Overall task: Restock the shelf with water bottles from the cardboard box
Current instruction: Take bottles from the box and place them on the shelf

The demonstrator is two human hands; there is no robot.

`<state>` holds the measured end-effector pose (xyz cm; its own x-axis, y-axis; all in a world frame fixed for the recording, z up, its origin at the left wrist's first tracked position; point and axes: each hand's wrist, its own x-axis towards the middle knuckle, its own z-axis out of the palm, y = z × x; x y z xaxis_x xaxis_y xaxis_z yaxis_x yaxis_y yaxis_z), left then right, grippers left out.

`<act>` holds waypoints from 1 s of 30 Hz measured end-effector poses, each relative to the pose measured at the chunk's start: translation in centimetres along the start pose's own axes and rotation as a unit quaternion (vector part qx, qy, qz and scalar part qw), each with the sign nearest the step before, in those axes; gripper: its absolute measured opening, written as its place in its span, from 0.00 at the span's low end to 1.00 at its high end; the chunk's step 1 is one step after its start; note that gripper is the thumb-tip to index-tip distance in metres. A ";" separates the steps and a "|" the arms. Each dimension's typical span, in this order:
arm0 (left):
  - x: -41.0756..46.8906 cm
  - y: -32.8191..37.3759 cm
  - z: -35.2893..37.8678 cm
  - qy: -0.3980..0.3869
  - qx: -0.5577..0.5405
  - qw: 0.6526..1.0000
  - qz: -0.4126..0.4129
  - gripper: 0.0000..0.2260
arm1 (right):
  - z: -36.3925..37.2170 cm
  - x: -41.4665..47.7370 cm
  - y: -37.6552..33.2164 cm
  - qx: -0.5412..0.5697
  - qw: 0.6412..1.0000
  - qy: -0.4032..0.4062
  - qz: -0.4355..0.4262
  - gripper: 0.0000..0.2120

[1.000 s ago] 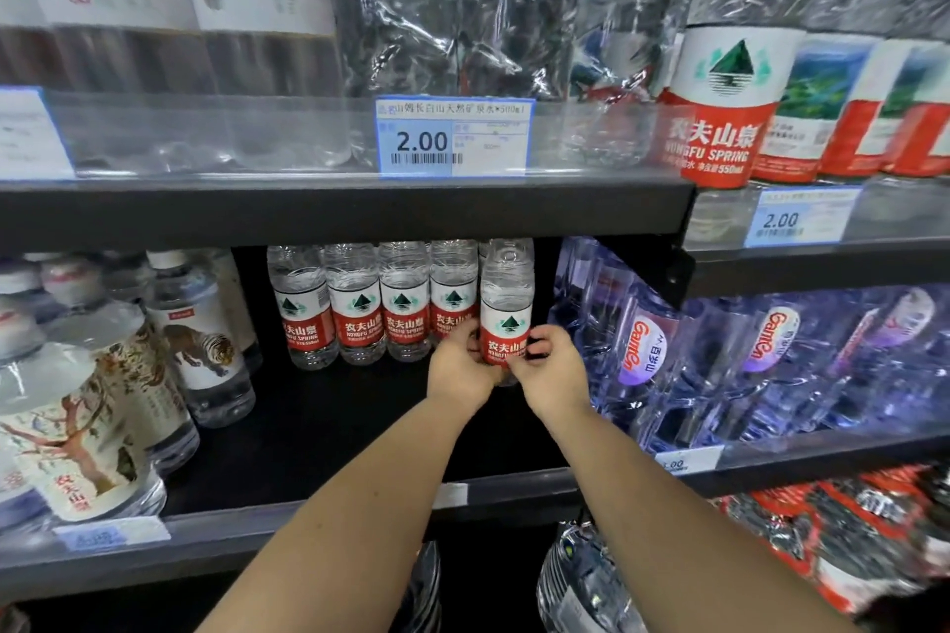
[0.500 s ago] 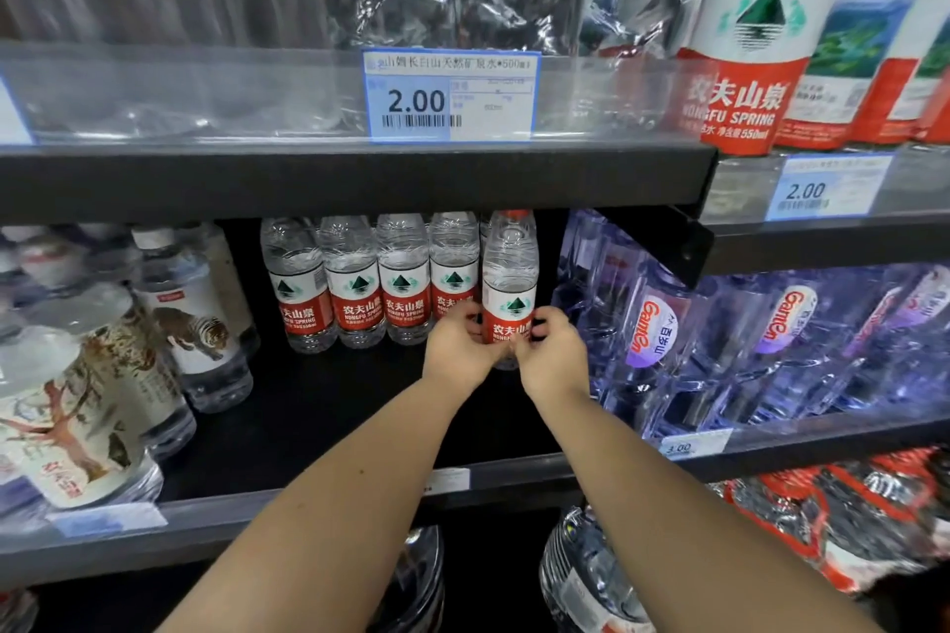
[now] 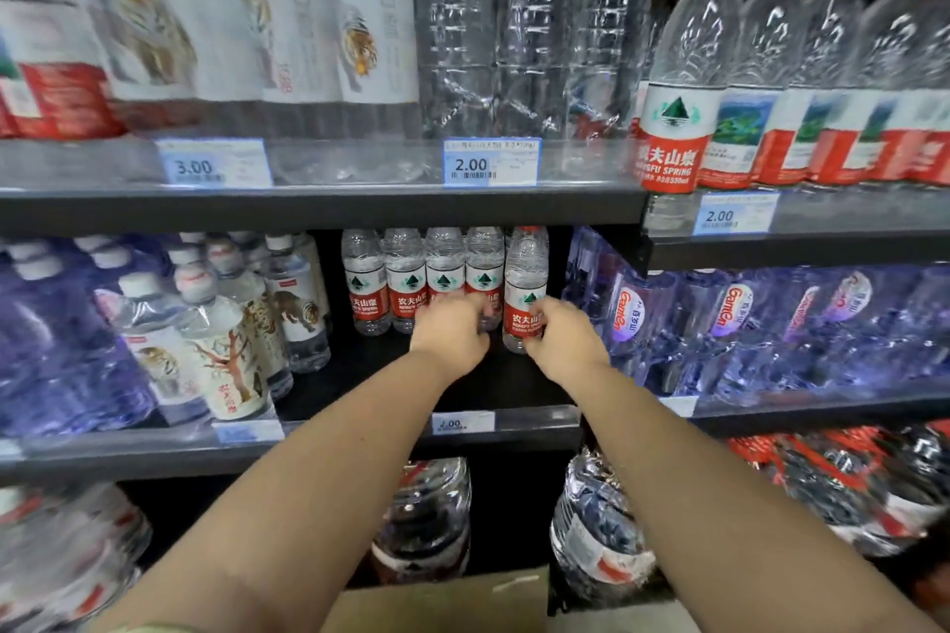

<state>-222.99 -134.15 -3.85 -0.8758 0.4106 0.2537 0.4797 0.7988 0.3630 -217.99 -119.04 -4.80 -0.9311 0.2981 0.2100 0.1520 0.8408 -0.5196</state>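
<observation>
Glossy clear plastic water bottles stand on a matt dark shelf above matt brown cardboard box.

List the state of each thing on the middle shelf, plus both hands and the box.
front bottle, upright on the middle shelf, red cap on, ahead of the row.
row of four bottles, upright, side by side at the back.
right hand, fingers curled on the front bottle's label.
left hand, blurred, just left of the front bottle; grip unclear.
cardboard box, only part shows; contents hidden.
</observation>
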 end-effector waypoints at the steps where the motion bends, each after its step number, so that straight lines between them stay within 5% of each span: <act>1: -1.1 0.1 -1.4 -0.001 0.045 0.999 0.015 0.12 | -1.0 -0.8 -0.7 -0.035 0.999 -0.008 -0.027 0.17; 6: -7.5 0.6 -6.3 -0.014 0.209 0.977 0.038 0.16 | -3.9 -6.1 -4.4 -0.170 0.977 -0.059 -0.117 0.19; 12: -19.0 -1.4 -2.5 -0.039 0.235 0.971 -0.008 0.17 | 1.6 -16.9 -6.3 -0.208 0.959 -0.119 -0.150 0.19; 23: -34.9 -6.7 13.1 -0.205 0.223 0.951 -0.065 0.19 | 16.2 -31.4 -0.1 -0.163 0.945 -0.282 -0.040 0.18; 30: -39.3 -9.4 21.3 -0.288 0.120 0.923 -0.225 0.19 | 22.8 -34.4 5.2 -0.141 0.923 -0.342 0.102 0.14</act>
<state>-194.21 -148.45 -36.30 -0.8999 0.1235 -0.4183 0.0952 0.9916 0.0880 -192.68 -135.25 -33.57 -0.8505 0.1879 -0.4913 0.3371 0.9117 -0.2348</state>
